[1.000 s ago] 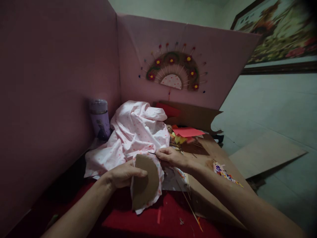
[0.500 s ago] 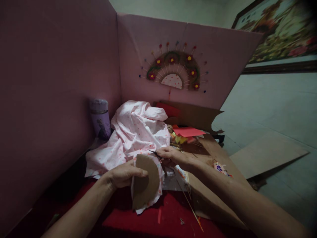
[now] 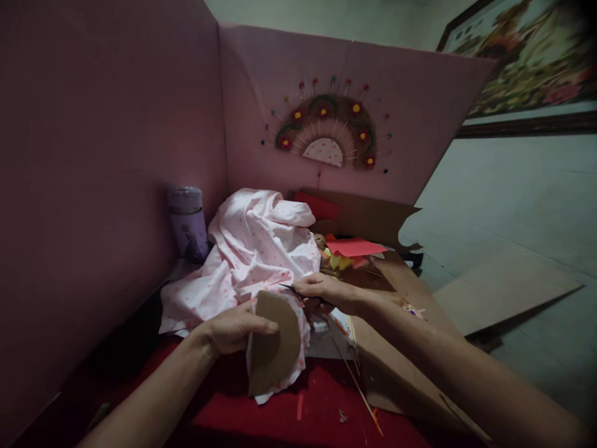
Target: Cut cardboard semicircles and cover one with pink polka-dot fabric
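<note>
My left hand (image 3: pixel 236 328) pinches a half-round piece of brown cardboard (image 3: pixel 275 345) laid against white cloth with pink dots (image 3: pixel 254 258); the cloth's cut edge wraps round the cardboard's curved side. My right hand (image 3: pixel 326 291) is closed on small dark scissors (image 3: pixel 293 289), whose thin blades point left at the cloth just above the cardboard's top edge. Both hands work over a red surface (image 3: pixel 280 417).
A pink folded board (image 3: pixel 140 124) stands behind and to the left, with a fan-shaped decoration (image 3: pixel 329 130) stuck on it. A purple bottle (image 3: pixel 189 224) stands at the left. Brown cardboard sheets (image 3: pixel 396 367), red paper (image 3: pixel 354 247) and thin sticks (image 3: pixel 357 386) lie at the right.
My right forearm has dropped lower and covers more of the patterned scrap on the cardboard sheet. The scissors stay at the cloth's edge; my left hand holds still.
</note>
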Motion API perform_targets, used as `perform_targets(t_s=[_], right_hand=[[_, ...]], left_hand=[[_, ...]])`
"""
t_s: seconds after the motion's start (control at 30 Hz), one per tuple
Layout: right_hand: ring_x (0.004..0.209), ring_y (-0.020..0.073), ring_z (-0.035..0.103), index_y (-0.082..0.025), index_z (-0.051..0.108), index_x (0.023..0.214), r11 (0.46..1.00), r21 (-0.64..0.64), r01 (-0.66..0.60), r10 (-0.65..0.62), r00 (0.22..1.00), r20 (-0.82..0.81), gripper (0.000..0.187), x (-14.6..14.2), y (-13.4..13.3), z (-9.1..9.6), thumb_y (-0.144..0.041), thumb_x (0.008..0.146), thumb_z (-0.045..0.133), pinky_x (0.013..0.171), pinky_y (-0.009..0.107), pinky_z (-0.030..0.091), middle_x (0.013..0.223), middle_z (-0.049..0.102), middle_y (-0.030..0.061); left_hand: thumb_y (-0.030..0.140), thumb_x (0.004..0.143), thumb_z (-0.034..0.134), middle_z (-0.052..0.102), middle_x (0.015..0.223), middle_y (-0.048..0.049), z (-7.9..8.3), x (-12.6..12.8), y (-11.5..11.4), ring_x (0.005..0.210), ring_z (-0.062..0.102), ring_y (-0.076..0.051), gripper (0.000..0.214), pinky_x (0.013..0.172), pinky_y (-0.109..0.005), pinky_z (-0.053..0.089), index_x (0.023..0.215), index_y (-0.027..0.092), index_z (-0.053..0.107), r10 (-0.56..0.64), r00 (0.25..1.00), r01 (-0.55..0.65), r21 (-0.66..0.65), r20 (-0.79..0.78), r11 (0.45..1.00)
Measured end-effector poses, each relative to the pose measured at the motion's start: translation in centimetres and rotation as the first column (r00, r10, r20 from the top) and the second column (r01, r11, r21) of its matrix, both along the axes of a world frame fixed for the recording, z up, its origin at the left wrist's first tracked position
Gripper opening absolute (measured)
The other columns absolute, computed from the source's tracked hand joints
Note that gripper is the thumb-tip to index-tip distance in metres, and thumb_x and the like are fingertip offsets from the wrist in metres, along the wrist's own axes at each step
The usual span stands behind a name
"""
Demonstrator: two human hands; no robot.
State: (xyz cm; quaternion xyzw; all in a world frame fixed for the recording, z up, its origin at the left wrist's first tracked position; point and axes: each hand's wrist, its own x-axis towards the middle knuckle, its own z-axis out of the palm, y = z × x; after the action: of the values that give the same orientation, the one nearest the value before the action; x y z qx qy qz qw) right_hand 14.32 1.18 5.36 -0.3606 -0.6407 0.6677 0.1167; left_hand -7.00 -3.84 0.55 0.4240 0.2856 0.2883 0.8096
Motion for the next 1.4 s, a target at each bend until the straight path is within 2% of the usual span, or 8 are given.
perform_targets(t_s=[0.2, 0.33, 0.43, 0.63, 0.83, 1.07, 1.23, 1.4], right_hand=[[0.038, 0.0029, 0.017, -0.017, 0.044, 0.066, 0.999, -0.033, 0.02, -0.022, 0.998, -0.052, 0.042, -0.2, 0.0, -0.2, -0.055, 0.074, 0.059, 0.034, 0.017, 0.009, 0.048, 0.031, -0.0096], [0.037, 0.0028, 0.012, -0.017, 0.044, 0.064, 0.999, -0.036, 0.007, -0.009, 0.998, -0.06, 0.043, -0.1, 0.1, -0.6, -0.056, 0.075, 0.058, 0.034, 0.019, 0.005, 0.043, 0.027, -0.0109], [0.037, 0.0024, 0.016, -0.016, 0.046, 0.064, 0.999, -0.009, 0.031, -0.032, 0.998, -0.059, 0.044, -0.1, 0.3, -0.5, -0.056, 0.073, 0.059, 0.034, 0.018, 0.008, 0.045, 0.032, -0.0097], [0.039, 0.0022, 0.022, -0.015, 0.05, 0.067, 0.998, 0.055, -0.019, 0.016, 0.999, 0.044, 0.044, -0.1, 0.6, 0.2, -0.057, 0.078, 0.054, 0.035, 0.016, 0.012, 0.051, 0.037, -0.0071], [0.038, 0.0021, 0.024, -0.015, 0.05, 0.069, 0.999, 0.045, -0.019, 0.013, 0.989, 0.144, 0.046, 0.0, 0.6, 0.6, -0.06, 0.075, 0.055, 0.034, 0.015, 0.015, 0.052, 0.04, -0.0066], [0.038, 0.002, 0.023, -0.015, 0.048, 0.066, 0.993, 0.074, -0.094, 0.084, 0.988, 0.129, 0.047, -0.5, 0.8, 0.9, -0.061, 0.077, 0.051, 0.034, 0.015, 0.014, 0.051, 0.039, -0.0071], [0.038, 0.0023, 0.026, -0.015, 0.049, 0.069, 0.995, 0.049, -0.084, 0.077, 0.989, 0.13, 0.044, -0.5, 1.4, 0.8, -0.058, 0.077, 0.053, 0.034, 0.016, 0.014, 0.053, 0.045, -0.0056], [0.038, 0.0021, 0.025, -0.015, 0.049, 0.069, 0.994, 0.043, -0.097, 0.092, 0.99, 0.107, 0.043, -0.5, 1.4, 0.8, -0.057, 0.078, 0.053, 0.033, 0.016, 0.014, 0.053, 0.043, -0.0056]], left_hand=[[0.013, 0.06, 0.072, 0.07, 0.083, -0.0091, 0.0, -0.1, 0.0, 0.074, 0.063, -0.018, 0.028, 0.073, -0.028, 0.045, 0.088, 0.01, 0.068, -0.008, 1.0, 0.008, -0.004, 0.001, 1.0], [0.013, 0.061, 0.072, 0.07, 0.079, -0.0087, 0.1, -0.1, -0.1, 0.074, 0.063, -0.018, 0.027, 0.072, -0.028, 0.045, 0.087, 0.01, 0.068, -0.006, 1.0, 0.006, -0.004, 0.001, 1.0], [0.013, 0.061, 0.072, 0.07, 0.081, -0.0086, 0.0, 0.0, -0.1, 0.074, 0.063, -0.017, 0.026, 0.073, -0.028, 0.045, 0.087, 0.01, 0.069, -0.008, 1.0, 0.008, -0.001, 0.009, 1.0], [0.013, 0.062, 0.071, 0.07, 0.083, -0.0093, -0.2, -0.1, 0.1, 0.075, 0.063, -0.018, 0.025, 0.074, -0.029, 0.045, 0.087, 0.011, 0.069, -0.016, 1.0, 0.016, 0.01, 0.005, 1.0], [0.014, 0.063, 0.071, 0.07, 0.084, -0.0092, -0.1, -0.2, 0.0, 0.074, 0.063, -0.018, 0.026, 0.073, -0.028, 0.045, 0.088, 0.01, 0.069, -0.034, 0.999, 0.034, 0.003, 0.013, 0.999], [0.013, 0.061, 0.072, 0.07, 0.084, -0.0088, -0.4, -0.1, 0.1, 0.074, 0.063, -0.018, 0.026, 0.072, -0.028, 0.045, 0.086, 0.01, 0.068, -0.032, 0.999, 0.032, -0.002, 0.007, 0.999], [0.014, 0.061, 0.071, 0.071, 0.083, -0.0091, -0.4, -0.1, 0.1, 0.073, 0.063, -0.017, 0.026, 0.072, -0.028, 0.045, 0.087, 0.01, 0.069, -0.028, 1.0, 0.028, -0.01, -0.01, 1.0], [0.013, 0.061, 0.071, 0.07, 0.083, -0.0085, -0.3, -0.1, 0.1, 0.074, 0.063, -0.018, 0.026, 0.073, -0.029, 0.045, 0.086, 0.011, 0.068, -0.032, 0.999, 0.032, -0.015, -0.01, 0.999]])
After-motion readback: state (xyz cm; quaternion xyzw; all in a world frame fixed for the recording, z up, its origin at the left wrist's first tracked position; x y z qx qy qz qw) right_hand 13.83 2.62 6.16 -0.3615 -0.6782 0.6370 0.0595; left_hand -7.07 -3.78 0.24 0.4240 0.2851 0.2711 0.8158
